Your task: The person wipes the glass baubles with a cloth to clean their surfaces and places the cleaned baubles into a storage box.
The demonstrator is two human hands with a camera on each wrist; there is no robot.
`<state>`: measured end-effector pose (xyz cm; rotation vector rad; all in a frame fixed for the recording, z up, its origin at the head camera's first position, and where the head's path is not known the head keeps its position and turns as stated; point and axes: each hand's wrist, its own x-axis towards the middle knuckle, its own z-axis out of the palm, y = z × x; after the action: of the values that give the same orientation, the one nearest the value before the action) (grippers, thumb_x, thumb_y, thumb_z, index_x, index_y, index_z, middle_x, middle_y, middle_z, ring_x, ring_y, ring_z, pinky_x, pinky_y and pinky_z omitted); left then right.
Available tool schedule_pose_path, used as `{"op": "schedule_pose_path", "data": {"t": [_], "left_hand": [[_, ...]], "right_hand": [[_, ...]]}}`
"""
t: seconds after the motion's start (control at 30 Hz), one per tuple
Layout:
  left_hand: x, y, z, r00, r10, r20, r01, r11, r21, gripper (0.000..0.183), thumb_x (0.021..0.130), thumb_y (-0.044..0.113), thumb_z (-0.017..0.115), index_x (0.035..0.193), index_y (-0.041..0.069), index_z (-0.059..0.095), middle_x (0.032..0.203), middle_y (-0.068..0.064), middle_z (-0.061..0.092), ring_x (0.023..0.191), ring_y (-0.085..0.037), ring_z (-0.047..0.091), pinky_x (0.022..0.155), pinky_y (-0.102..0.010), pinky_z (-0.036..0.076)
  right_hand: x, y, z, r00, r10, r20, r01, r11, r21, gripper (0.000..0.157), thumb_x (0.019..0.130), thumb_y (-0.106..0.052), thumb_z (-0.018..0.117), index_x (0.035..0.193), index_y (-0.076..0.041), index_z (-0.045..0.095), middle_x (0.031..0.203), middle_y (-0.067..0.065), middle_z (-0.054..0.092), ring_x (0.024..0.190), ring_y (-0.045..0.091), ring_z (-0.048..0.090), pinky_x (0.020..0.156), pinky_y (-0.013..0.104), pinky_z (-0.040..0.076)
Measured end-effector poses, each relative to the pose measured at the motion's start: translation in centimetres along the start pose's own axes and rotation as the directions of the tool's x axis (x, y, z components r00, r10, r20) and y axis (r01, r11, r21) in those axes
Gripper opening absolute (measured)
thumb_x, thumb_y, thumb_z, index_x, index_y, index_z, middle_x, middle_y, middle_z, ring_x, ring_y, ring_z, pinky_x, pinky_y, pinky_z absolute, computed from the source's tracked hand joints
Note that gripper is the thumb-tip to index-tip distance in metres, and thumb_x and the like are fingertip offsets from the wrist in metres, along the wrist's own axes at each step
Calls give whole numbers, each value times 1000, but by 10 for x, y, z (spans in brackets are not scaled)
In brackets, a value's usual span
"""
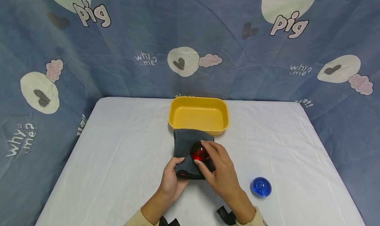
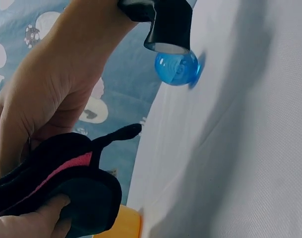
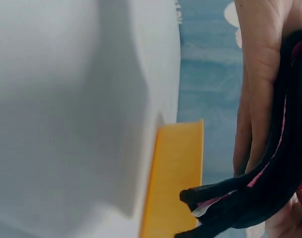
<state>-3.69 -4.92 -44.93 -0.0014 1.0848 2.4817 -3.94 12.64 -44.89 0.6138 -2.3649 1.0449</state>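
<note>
My left hand holds a folded dark grey cloth from below, its thumb lying on top. Black trim and a pink inner layer show along the cloth's edges in the left wrist view. Between thumb and fingertips, my right hand grips a shiny clear red ball over the cloth. Only a sliver of red shows past the cloth in the right wrist view. To the right of my right hand, a clear blue ball-like piece rests on the white-covered table.
A yellow rectangular tub stands at the back middle of the table, just beyond the cloth. A blue printed curtain hangs behind and along both sides. Black wrist-camera mounts sit by both wrists.
</note>
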Motion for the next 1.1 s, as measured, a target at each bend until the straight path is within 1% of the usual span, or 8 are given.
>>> {"op": "schedule_pose_path", "data": {"t": [0.17, 0.23, 0.3, 0.4, 0.53, 0.73, 0.9, 1.1], "left_hand": [[0, -1, -1, 1000, -8, -5, 8, 1000, 3, 63, 104, 20, 26, 161, -2, 11, 156, -14, 32, 139, -19, 43, 113, -33, 41], [0, -1, -2, 1000, -18, 1, 18, 1000, 13, 61, 105, 21, 25, 160, -3, 14, 152, -12, 36, 136, -17, 45, 111, -32, 42], [0, -1, -2, 1000, -20, 9, 20, 1000, 18, 61, 105, 22, 25, 159, -4, 15, 151, -11, 38, 136, -18, 45, 111, -32, 42], [-1, 1, -3, 1000, -24, 13, 24, 1000, 16, 62, 105, 24, 24, 159, -5, 14, 154, -13, 34, 139, -19, 43, 112, -32, 41], [-1, 2, -4, 999, -19, 27, 19, 1000, 8, 64, 106, 24, 22, 161, -4, 8, 161, -16, 24, 144, -21, 37, 116, -33, 38], [1, 1, -2, 1000, -11, 27, 11, 1000, 0, 62, 106, 23, 23, 160, -5, 11, 157, -15, 28, 139, -19, 42, 114, -33, 39], [3, 0, 0, 1000, 1, 11, -1, 1000, 6, 61, 105, 22, 24, 158, -7, 14, 154, -14, 31, 134, -17, 45, 110, -30, 42], [5, -1, 2, 1000, 7, -9, -7, 1000, 6, 59, 104, 20, 24, 156, -6, 15, 149, -12, 34, 129, -16, 45, 109, -29, 40]], "right_hand": [[-1, -7, 1, 997, -68, 26, 72, 978, -198, 52, 103, -36, 68, 150, -17, 57, 136, 17, 58, 104, 29, 58, 81, 42, 57], [0, -9, 0, 995, -88, 55, 98, 972, -213, 52, 104, -37, 65, 152, -19, 55, 137, 19, 56, 102, 29, 59, 81, 42, 58], [0, -9, -1, 992, -86, 90, 99, 983, -155, 56, 103, -33, 68, 155, -17, 52, 139, 18, 53, 106, 28, 60, 85, 42, 58], [2, -6, -6, 991, -17, 131, 16, 1000, 9, 70, 96, -23, 78, 157, -12, 46, 142, 12, 51, 113, 22, 59, 88, 39, 57], [4, 0, -10, 988, 81, 134, -104, 979, 177, 74, 89, -14, 85, 154, -9, 49, 142, 2, 56, 113, 16, 59, 88, 34, 57], [1, 3, 3, 999, 41, 28, -44, 993, 112, 62, 93, -31, 82, 147, -9, 59, 138, 5, 66, 113, 22, 59, 95, 35, 54], [-3, 1, 13, 999, 1, -36, 0, 1000, 31, 67, 99, -48, 69, 148, -5, 57, 131, 8, 70, 102, 24, 56, 86, 33, 52], [-1, -1, 15, 998, -14, -59, 15, 1000, 8, 63, 102, -46, 66, 149, -4, 56, 137, 9, 65, 104, 27, 56, 90, 35, 48]]}}
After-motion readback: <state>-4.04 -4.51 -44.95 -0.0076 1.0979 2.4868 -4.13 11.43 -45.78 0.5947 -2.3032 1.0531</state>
